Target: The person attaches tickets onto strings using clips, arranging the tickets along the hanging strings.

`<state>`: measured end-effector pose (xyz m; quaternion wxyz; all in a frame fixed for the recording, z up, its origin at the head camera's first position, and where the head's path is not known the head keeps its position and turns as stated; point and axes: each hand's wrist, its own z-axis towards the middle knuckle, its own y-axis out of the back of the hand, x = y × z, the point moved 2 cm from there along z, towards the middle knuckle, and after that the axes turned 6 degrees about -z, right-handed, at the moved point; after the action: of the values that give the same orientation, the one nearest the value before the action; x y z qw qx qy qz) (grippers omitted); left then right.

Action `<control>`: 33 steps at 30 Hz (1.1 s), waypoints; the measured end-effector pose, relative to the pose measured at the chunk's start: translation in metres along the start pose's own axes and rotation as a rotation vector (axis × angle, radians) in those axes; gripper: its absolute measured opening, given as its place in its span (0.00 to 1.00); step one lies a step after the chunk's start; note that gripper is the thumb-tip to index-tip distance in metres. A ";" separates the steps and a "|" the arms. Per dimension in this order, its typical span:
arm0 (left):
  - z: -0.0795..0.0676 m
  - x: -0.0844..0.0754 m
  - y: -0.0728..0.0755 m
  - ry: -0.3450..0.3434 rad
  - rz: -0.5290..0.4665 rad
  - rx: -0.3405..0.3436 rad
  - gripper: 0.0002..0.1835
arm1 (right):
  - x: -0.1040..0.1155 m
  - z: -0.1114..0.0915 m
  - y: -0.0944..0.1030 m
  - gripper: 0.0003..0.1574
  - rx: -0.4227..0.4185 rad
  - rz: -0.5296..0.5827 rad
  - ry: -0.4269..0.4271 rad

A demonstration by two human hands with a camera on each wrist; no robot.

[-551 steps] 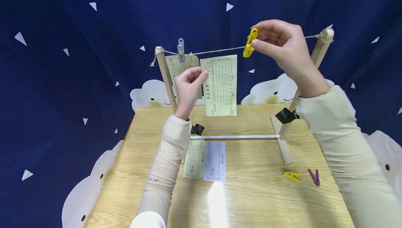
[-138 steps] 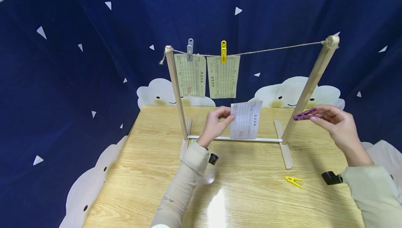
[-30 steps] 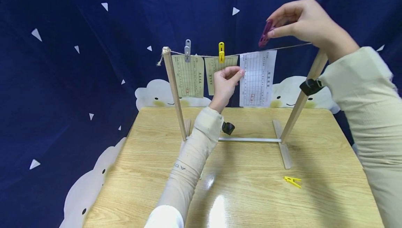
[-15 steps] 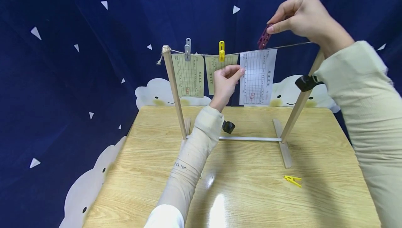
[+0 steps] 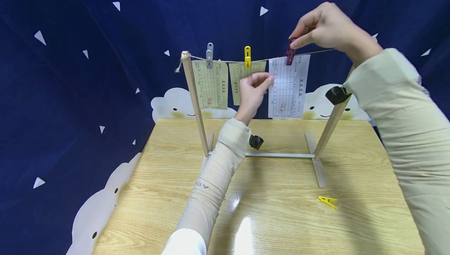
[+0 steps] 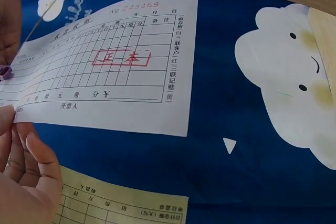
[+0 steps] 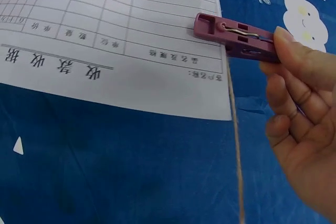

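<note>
My left hand (image 5: 252, 95) pinches the left edge of a white receipt slip (image 5: 287, 91), which hangs against the twine (image 5: 318, 52). Between thumb and fingers of my right hand (image 5: 325, 30) is a purple clothespin (image 5: 290, 53). In the right wrist view this clothespin (image 7: 236, 36) straddles the top edge of the slip and the twine. Left of it, a yellow clothespin (image 5: 247, 57) holds one yellowish slip (image 5: 236, 87), partly hidden behind my left hand. A grey clothespin (image 5: 209, 56) holds another yellowish slip (image 5: 211, 85).
The twine runs between two wooden posts, the left post (image 5: 195, 106) and the right post (image 5: 330, 130), joined low by a white rod (image 5: 277, 155). A yellow clothespin (image 5: 327, 202) lies on the wooden table (image 5: 281, 223). A dark blue curtain (image 5: 88, 71) hangs behind.
My right hand has come down and slightly left, bringing the purple clothespin onto the white slip's top edge. The left hand stays in place. Earlier, the yellow clothespin went onto the second slip.
</note>
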<state>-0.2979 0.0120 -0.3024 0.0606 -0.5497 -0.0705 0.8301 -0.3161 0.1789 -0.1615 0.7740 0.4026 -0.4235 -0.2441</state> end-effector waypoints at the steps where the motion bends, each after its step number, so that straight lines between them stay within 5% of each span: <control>1: 0.000 0.000 0.000 0.001 0.001 -0.001 0.08 | 0.000 0.000 -0.001 0.11 0.006 -0.011 0.001; 15: -0.007 -0.018 -0.003 0.026 -0.002 0.010 0.08 | -0.005 -0.001 -0.005 0.20 0.093 -0.067 -0.061; 21: 0.000 -0.002 -0.002 0.021 -0.003 0.003 0.09 | -0.007 -0.002 -0.006 0.23 0.088 -0.096 -0.039; 28: -0.012 -0.026 -0.004 0.015 -0.003 0.011 0.09 | -0.011 -0.007 -0.003 0.31 0.077 -0.040 -0.053; 33: -0.009 -0.017 -0.002 0.016 0.010 0.006 0.08 | -0.018 -0.015 0.001 0.32 0.027 0.013 -0.057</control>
<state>-0.2825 0.0114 -0.2901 0.0587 -0.5566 -0.0648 0.8261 -0.3128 0.1979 -0.1737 0.7577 0.4031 -0.4513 -0.2445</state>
